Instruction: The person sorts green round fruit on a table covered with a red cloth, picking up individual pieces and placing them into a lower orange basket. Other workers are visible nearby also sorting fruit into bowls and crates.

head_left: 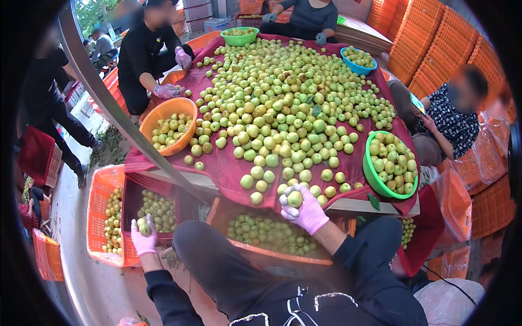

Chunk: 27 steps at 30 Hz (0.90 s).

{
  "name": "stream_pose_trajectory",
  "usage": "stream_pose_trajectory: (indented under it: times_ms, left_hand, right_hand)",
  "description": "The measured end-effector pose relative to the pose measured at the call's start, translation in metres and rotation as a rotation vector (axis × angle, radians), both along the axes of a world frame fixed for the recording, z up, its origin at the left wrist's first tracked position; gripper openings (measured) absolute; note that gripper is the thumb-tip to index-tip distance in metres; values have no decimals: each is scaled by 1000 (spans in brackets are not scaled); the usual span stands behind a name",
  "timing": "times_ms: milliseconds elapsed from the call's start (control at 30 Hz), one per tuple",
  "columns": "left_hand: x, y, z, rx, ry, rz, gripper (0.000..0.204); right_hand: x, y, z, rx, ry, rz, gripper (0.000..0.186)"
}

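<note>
Both my hands wear pink and grey work gloves. At the table's near edge, my right hand is closed around a round yellow-green fruit, just in front of a large heap of the same fruit. Low on the left, my left hand grips another yellow-green fruit, beside a dark red crate partly filled with fruit. The heap lies on a dark red cloth over the table. Below its front edge, between my knees, an orange crate holds more fruit.
An orange basin and a green basin of fruit flank the heap; a smaller green basin and a blue basin sit farther back. An orange crate stands left. A metal pole slants across the left. Several people surround the table.
</note>
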<state>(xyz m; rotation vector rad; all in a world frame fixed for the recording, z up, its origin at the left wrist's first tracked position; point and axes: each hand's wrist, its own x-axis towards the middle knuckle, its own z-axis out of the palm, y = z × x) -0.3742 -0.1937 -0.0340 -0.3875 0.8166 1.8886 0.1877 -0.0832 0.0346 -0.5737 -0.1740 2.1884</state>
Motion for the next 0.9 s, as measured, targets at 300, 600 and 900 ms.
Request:
stream_pose_trajectory:
  times_ms: [300,600,900]
  left_hand:
    - [199,19,112,20,1002,-82,53]
    - [355,95,134,325,38,-896,55]
    - [372,195,107,307,243,-1079,25]
  right_hand:
    - [-34,-14,41,430,-603,-249,29]
    - [-72,3,69,1536,-1315,-421,33]
    - [4,127,-1,1506,-1980,-304,49]
